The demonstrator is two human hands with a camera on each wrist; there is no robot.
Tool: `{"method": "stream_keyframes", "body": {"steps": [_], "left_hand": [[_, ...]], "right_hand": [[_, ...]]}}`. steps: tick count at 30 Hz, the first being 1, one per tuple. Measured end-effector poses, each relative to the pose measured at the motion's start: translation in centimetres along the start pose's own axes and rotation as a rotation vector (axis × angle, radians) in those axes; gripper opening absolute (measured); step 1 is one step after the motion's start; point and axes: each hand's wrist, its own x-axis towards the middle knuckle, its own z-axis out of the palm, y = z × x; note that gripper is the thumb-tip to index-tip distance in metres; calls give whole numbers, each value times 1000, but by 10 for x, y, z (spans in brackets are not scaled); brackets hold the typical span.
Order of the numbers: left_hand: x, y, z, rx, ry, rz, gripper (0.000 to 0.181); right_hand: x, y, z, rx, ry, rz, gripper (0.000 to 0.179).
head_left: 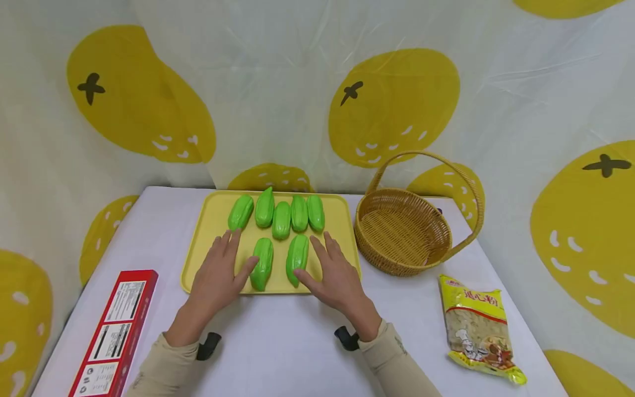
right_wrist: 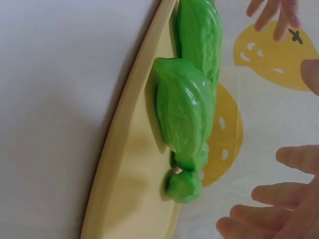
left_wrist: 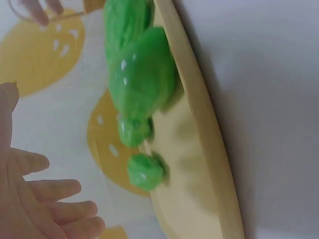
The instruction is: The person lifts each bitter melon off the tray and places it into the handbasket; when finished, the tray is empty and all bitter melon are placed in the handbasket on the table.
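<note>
A yellow tray (head_left: 226, 204) carries several glossy green ribbed gourds, shaped like short bitter melons. Most stand side by side in a far row, such as the middle gourd (head_left: 281, 220). Two more lie nearer the front: a left gourd (head_left: 262, 264) and a right gourd (head_left: 297, 260). My left hand (head_left: 218, 271) hovers over the tray's left front, fingers spread and holding nothing. Over its right front is my right hand (head_left: 337, 275), also spread and bare. In the wrist views, both the left hand (left_wrist: 45, 204) and the right hand (right_wrist: 279, 199) appear raised off the gourds.
A wicker basket (head_left: 361, 242) with a tall handle stands right of the tray, with nothing seen inside. A yellow-topped food bag (head_left: 478, 325) lies at the front right. Along the left lies a long red box (head_left: 115, 331). A patterned curtain (head_left: 278, 110) hangs behind the white table (head_left: 278, 342).
</note>
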Motion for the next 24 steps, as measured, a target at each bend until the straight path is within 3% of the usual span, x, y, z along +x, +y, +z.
{"method": "stream_keyframes", "body": {"steps": [6, 11, 16, 24], "left_hand": [[8, -29, -23, -92, -48, -188, 87], [14, -61, -29, -167, -51, -332, 79], [26, -83, -28, -185, -22, -347, 63], [33, -97, -26, -196, -21, -410, 52]], "right_hand": [[5, 0, 5, 47, 14, 18, 83], [9, 0, 12, 76, -14, 29, 82], [14, 3, 21, 85, -32, 47, 79], [23, -2, 34, 151, -76, 40, 82]]}}
